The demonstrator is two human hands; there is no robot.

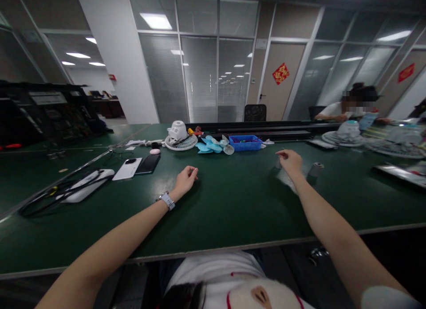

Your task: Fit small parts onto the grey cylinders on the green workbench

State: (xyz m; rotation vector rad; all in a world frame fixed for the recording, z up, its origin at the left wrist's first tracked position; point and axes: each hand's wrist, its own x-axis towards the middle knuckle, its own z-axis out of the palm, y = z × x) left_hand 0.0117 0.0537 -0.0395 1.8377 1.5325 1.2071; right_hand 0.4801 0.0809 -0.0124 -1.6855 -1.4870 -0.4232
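Observation:
My left hand (186, 180), with a watch (166, 200) on its wrist, rests low over the green table with the fingers curled together. Anything between its fingertips is too small to make out. My right hand (291, 162) is pinched closed farther right; a thin thing seems to show at its fingertips, but its kind is unclear. Under that hand lies a clear plastic bag (286, 181). A small grey cylinder (277, 162) stands by its fingers, partly hidden, and a second grey cylinder (316, 169) stands right of the wrist.
Ahead lie a white fan housing on a round grille (181, 142), blue fan blades (210, 145) and a blue basket (246, 143). Phones (127, 169) and a white power bank with black cables (87, 185) are at left. A person (349, 106) sits at far right.

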